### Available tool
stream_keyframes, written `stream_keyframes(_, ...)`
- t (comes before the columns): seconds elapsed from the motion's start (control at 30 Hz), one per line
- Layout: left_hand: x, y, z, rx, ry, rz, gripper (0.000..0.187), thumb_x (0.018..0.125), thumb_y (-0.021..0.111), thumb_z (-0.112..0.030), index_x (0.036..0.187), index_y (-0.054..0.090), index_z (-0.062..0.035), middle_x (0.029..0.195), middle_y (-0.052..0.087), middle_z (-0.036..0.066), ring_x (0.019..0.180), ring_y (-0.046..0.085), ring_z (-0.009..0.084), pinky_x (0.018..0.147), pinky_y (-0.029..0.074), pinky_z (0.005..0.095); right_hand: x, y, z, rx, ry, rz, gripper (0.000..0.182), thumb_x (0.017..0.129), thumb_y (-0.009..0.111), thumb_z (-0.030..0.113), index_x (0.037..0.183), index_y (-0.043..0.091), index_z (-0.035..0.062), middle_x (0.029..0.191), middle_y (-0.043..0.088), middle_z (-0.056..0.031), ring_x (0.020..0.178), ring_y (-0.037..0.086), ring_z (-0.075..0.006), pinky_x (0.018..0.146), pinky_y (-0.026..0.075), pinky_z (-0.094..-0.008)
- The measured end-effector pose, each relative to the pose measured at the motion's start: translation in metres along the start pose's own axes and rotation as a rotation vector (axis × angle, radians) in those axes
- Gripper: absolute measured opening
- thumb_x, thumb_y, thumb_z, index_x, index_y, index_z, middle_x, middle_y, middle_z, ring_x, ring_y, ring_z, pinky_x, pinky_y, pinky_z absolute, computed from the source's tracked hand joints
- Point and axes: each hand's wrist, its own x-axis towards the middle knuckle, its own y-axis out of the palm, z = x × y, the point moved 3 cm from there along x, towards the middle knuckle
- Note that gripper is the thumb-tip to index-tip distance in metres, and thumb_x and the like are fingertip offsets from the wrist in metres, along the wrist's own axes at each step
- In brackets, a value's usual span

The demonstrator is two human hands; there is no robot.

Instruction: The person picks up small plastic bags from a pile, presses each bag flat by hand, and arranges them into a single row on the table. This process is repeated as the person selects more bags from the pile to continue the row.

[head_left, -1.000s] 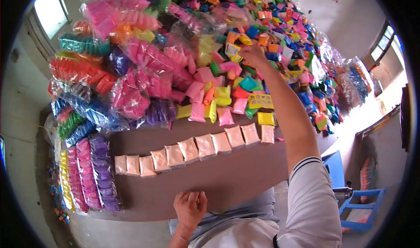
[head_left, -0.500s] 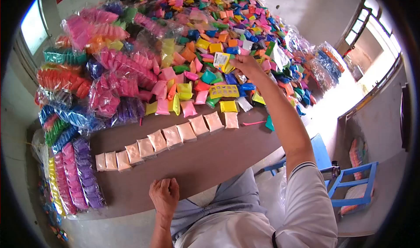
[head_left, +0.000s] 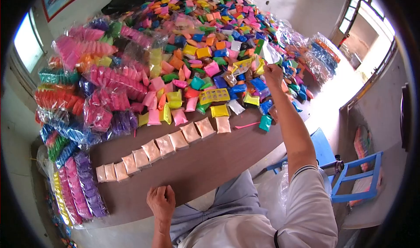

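Observation:
My right hand reaches over the right part of a big heap of small coloured packets, fingers drawn together beside a yellow packet. What they grip, if anything, is hidden. To its left a yellow printed card lies on the heap, and another yellow card lies lower down. Curled at the table's near edge, my left hand holds nothing I can see. Between the hands, a slanting row of pale peach packets runs across the brown table.
Clear bags of pink, orange, blue and purple packets are stacked at left. Purple strips lie at the table's left end. A pink stick and a teal packet lie near the right edge. A blue chair frame stands at right.
My right hand has moved right and slightly down, away from where it held a yellow-and-white card. A yellow card now lies on the heap left of it. My left hand stays curled.

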Motion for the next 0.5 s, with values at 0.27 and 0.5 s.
stream_keyframes(0.27, 0.000, 0.005, -0.001, 0.077, 0.037, -0.014, 0.019, 0.081, 0.067, -0.006, 0.069, 0.053, -0.0057, 0.062, 0.055, 0.010, 0.064, 0.055, 0.0323, 0.060, 0.043, 0.0446, 0.008, -0.031, -0.020, -0.294, 0.037, -0.304, 0.023, 0.087, 0.067, 0.017, 0.108, 0.066, 0.0074, 0.108, 0.066, -0.0187, 0.107, 0.059, -0.0367, 0.090, 0.046, -0.0471)
stream_keyframes(0.5, 0.002, 0.008, -0.004, 0.154, 0.042, -0.006, 0.019, 0.080, 0.067, -0.007, 0.069, 0.051, -0.0059, 0.063, 0.055, 0.011, 0.064, 0.055, 0.0334, 0.059, 0.043, 0.0456, 0.014, 0.037, 0.050, -0.016, -0.363, 0.050, 0.027, 0.087, 0.064, 0.017, 0.113, 0.066, 0.0070, 0.098, 0.070, -0.0188, 0.098, 0.065, -0.0369, 0.086, 0.050, -0.0471)
